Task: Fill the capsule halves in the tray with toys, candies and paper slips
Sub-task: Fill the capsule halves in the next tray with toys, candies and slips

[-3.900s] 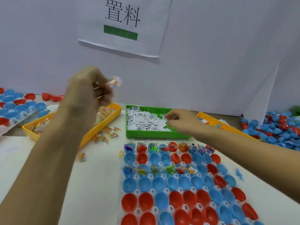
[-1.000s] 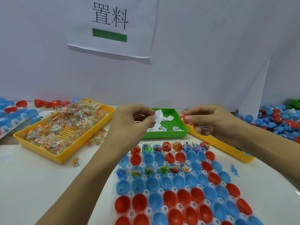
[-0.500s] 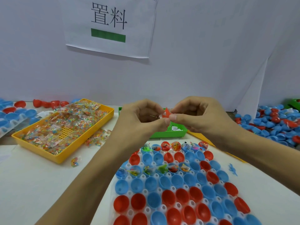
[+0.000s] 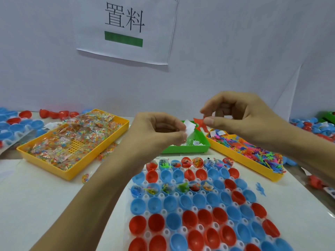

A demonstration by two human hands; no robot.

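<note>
A white tray [image 4: 164,212] of red and blue capsule halves lies in front of me; its far row and part of the third row hold toys, candies and slips. My left hand [image 4: 159,134] is raised above the tray's far end and pinches white paper slips [image 4: 190,126]. Just to the right, my right hand [image 4: 237,120] pinches a small red toy [image 4: 200,125] between thumb and forefinger. Both hands hover over the green tray [image 4: 184,150] of slips.
A yellow tray of candy packets [image 4: 72,142] sits at the left, a yellow tray of coloured toys [image 4: 253,153] at the right. Loose capsule halves are piled far left [image 4: 16,124] and far right [image 4: 313,125]. A blue toy [image 4: 261,189] lies beside the capsule tray.
My hands, which met in the middle half a second ago, have drawn apart; the right one has risen to the right with the red toy, the left keeps the slips.
</note>
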